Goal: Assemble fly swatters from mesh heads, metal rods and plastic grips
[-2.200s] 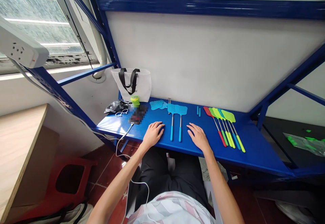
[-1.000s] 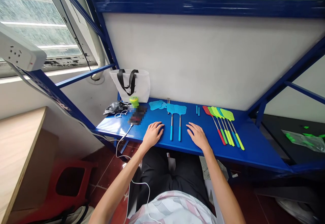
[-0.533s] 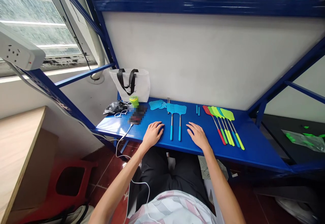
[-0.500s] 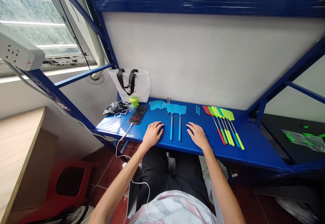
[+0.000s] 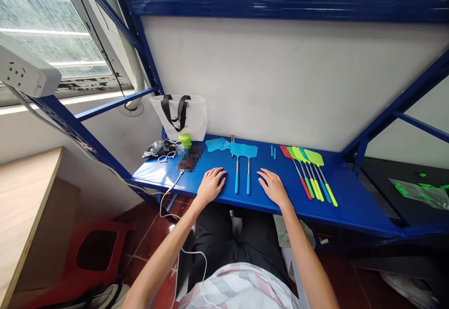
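Note:
My left hand (image 5: 211,183) lies palm down on the blue table (image 5: 217,197), fingers stretched out, holding nothing. Across from it rests my right hand (image 5: 272,185), also flat and without anything in it. Between the two hands are two blue fly swatters (image 5: 243,151) side by side, handles toward me; neither hand touches them. Behind them on the left are loose blue swatter heads (image 5: 216,144), partly overlapping, and thin metal rods (image 5: 232,140). Two short blue handles (image 5: 273,152) lie beyond my right hand. Farther right, several red, green, yellow and blue fly swatters (image 5: 310,168) form a fanned row.
At the back left stand a white tote bag (image 5: 196,117) and a green round container (image 5: 184,140). Scissors (image 5: 167,156), a black plastic bag (image 5: 157,148) and a blurred-out item (image 5: 190,159) with a white cable (image 5: 171,187) lie nearby. Blue frame posts (image 5: 396,98) flank the table.

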Demonstrator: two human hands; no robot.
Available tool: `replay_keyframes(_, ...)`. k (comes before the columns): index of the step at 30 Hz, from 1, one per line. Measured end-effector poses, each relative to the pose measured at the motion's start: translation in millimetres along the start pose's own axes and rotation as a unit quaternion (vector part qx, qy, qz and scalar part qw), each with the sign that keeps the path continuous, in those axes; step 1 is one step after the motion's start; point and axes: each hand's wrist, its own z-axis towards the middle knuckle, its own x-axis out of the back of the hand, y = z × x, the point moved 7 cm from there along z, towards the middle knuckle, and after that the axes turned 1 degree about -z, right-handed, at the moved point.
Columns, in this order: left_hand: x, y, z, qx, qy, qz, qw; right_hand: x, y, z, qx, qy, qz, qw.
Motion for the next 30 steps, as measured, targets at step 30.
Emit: replay_keyframes(30, 1.1, 0.2, 0.1, 0.006, -0.008, -0.009, 1.000, 1.8, -2.2, 0.4, 0.003, 0.009, 0.002, 1.000)
